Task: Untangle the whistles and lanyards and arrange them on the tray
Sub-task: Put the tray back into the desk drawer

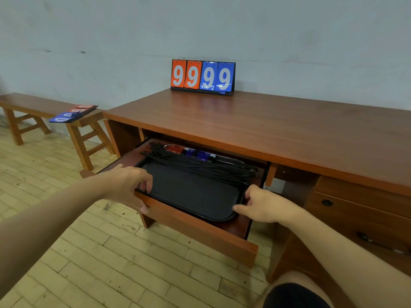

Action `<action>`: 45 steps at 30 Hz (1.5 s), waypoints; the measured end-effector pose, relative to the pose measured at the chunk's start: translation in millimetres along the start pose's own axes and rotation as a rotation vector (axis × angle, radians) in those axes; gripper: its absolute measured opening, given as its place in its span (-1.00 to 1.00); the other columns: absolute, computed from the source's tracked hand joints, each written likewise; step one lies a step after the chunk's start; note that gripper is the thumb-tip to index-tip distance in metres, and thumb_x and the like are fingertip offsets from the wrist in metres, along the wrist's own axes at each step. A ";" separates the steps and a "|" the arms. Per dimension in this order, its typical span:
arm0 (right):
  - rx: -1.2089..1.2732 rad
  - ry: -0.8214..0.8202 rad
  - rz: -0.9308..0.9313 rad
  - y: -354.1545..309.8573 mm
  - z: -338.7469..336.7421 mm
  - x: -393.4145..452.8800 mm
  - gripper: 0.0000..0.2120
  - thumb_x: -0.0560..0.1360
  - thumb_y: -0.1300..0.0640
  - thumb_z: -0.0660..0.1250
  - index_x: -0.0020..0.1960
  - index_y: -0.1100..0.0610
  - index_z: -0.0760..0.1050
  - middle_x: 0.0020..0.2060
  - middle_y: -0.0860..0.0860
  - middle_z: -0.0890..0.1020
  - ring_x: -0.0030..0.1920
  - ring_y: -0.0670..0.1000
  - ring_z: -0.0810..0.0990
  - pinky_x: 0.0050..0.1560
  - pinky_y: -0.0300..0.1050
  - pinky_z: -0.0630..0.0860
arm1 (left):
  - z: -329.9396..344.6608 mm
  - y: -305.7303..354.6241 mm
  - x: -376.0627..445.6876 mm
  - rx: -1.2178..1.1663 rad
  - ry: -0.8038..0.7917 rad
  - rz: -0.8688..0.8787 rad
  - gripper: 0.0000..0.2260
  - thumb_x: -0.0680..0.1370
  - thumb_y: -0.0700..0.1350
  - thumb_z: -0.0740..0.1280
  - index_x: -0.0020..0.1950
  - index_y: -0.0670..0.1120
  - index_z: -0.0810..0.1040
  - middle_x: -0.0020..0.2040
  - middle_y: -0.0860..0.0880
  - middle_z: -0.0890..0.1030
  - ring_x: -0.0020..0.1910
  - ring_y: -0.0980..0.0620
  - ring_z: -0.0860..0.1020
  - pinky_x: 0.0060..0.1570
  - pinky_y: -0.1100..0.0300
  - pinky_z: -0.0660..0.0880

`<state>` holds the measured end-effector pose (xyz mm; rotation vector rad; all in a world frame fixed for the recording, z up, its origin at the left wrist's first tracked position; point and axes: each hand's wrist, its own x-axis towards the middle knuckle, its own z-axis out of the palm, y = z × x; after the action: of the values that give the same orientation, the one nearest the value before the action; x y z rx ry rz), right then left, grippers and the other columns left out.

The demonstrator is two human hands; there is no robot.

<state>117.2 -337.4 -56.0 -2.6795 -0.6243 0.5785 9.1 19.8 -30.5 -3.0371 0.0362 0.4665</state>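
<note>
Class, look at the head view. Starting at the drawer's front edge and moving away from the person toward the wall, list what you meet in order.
Drawer front → black tray → black lanyards → red and blue whistles → desk top → scoreboard showing 9999 → wall.

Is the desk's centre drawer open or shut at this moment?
Open. The wooden centre drawer is pulled out from under the brown desk top, exposing the black plastic tray and black lanyards inside. Both hands grip the tray's edges.
</note>
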 end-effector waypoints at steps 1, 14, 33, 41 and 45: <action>0.012 -0.012 0.004 0.2 -1.1 1.5 -0.30 0.55 -0.25 0.32 0.49 0.17 0.28 0.19 0.03 0.61 0.02 -0.02 0.63 -0.04 -0.13 0.62 | 1.9 0.3 2.2 0.004 0.015 -0.010 -0.47 0.22 0.53 0.36 0.04 0.27 0.43 0.01 0.25 0.47 0.01 0.25 0.44 0.12 0.13 0.43; -0.193 0.213 -0.118 -9.7 -11.0 -3.9 -0.50 0.53 -0.33 0.27 0.26 0.01 0.36 -0.01 -0.08 0.56 -0.06 -0.04 0.59 -0.04 0.01 0.64 | 13.2 27.3 31.4 0.179 0.506 -0.043 -0.10 0.14 0.33 0.60 0.30 -0.02 0.30 0.21 -0.03 0.33 0.10 -0.01 0.38 0.08 0.15 0.47; -0.622 0.266 -0.213 49.0 -50.9 2.1 0.34 0.14 -0.71 0.16 0.47 -0.16 -0.64 0.56 0.09 -0.45 0.56 0.26 -0.40 0.49 0.46 -0.23 | -12.5 41.2 79.6 0.172 0.573 -0.004 0.44 0.07 0.47 0.52 0.63 -0.01 -0.32 0.63 -0.22 -0.20 0.61 -0.28 -0.05 0.51 -0.31 0.01; -0.668 0.498 -0.189 51.3 -43.2 22.0 0.37 0.19 -0.56 0.37 0.63 0.06 -0.32 0.61 0.09 -0.02 0.58 0.21 0.01 0.51 0.28 0.01 | -18.5 56.5 109.5 0.196 0.574 -0.012 0.38 0.20 0.30 0.60 0.62 -0.04 -0.35 0.65 -0.17 -0.13 0.63 -0.19 -0.14 0.51 -0.35 -0.02; -0.703 0.604 -0.150 57.8 -30.8 33.0 0.31 0.19 -0.46 0.48 0.66 0.11 -0.09 0.58 0.14 0.16 0.55 0.23 0.15 0.48 0.29 0.09 | -6.5 64.8 132.8 0.149 0.604 -0.040 0.28 0.24 0.29 0.59 0.65 -0.05 -0.21 0.62 -0.17 0.00 0.63 -0.20 -0.06 0.51 -0.34 -0.02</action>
<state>178.3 -377.5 -62.6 -3.1338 -0.9507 -0.5966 135.6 -47.0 -68.4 -2.8979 0.0389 -0.4448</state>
